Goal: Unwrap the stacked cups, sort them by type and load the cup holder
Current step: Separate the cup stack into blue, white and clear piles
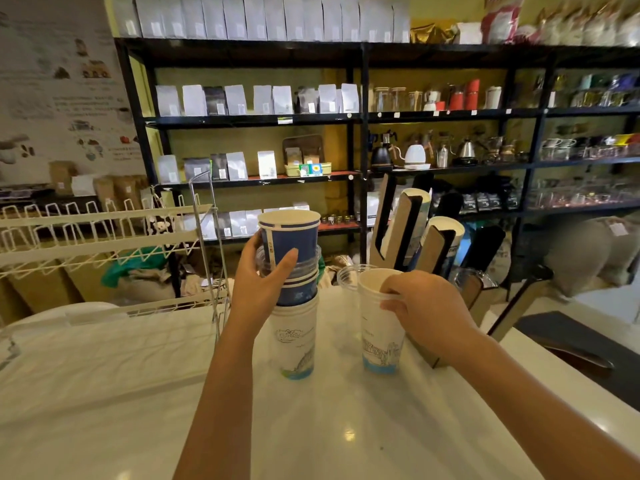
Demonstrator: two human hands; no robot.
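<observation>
White counter [138, 393] carries a mixed cup stack [298, 337] at centre, white cup [382, 344] at three o'clock, cup holder [433, 258] at one, wire rack [114, 237] at ten.

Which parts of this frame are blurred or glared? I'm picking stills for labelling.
Head view: the blue cups and both hands are fairly sharp; the shelves smear toward the upper right corner; the wide lens bows the edges; a small glare spot sits on the white counter.
</observation>
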